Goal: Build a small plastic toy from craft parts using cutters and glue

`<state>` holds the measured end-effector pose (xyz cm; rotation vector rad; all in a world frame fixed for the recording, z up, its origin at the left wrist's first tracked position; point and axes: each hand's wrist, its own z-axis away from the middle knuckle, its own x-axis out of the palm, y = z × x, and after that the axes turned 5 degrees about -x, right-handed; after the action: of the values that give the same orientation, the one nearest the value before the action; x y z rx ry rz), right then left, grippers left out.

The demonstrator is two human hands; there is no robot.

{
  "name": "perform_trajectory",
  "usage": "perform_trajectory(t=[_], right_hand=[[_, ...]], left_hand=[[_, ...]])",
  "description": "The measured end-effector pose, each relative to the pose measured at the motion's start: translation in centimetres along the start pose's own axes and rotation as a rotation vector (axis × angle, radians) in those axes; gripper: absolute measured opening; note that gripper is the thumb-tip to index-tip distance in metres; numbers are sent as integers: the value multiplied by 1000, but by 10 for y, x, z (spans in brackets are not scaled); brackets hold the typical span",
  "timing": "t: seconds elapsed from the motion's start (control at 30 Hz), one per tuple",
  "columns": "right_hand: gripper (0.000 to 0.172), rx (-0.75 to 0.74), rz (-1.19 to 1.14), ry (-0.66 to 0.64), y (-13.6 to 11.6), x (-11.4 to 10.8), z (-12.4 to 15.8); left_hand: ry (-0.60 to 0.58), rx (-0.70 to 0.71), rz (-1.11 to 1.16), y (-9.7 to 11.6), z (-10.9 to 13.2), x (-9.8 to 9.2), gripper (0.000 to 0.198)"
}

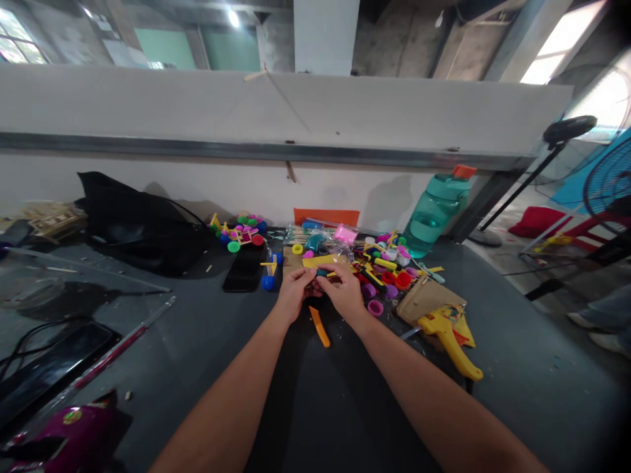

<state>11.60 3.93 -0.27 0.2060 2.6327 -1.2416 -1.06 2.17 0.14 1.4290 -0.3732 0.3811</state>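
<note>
My left hand point(296, 293) and my right hand point(344, 290) meet above the dark table, pinching a small teal plastic piece point(321, 272) between their fingers. A flat yellow craft stick point(323, 261) lies just behind the fingertips, and I cannot tell whether either hand touches it. An orange plastic strip point(319, 326) rests on the table below my hands. To the right spreads a heap of coloured bottle caps and sticks point(389, 272). A small toy built from caps and sticks point(237, 231) stands further left.
A black smartphone point(244, 268) lies left of my hands. Behind the heap stands a teal water bottle point(434, 213). A yellow glue gun point(446, 338) rests on a kraft paper envelope point(428, 300). A black bag point(138, 226) sits at the back left, against a white wall.
</note>
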Motion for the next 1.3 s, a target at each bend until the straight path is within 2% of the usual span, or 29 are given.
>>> perform_trajectory(t=[0.43,0.63,1.3], right_hand=[[15,13,-4,20,2,1,0],[28,79,-92,17,-2,1,0],[17,10,-28,20,-3,0,0]], left_hand=[[-9,3,-48,0,0,1,31],[15,3,-23,1,0,1,28],[39,-5,-38,1,0,2,27]])
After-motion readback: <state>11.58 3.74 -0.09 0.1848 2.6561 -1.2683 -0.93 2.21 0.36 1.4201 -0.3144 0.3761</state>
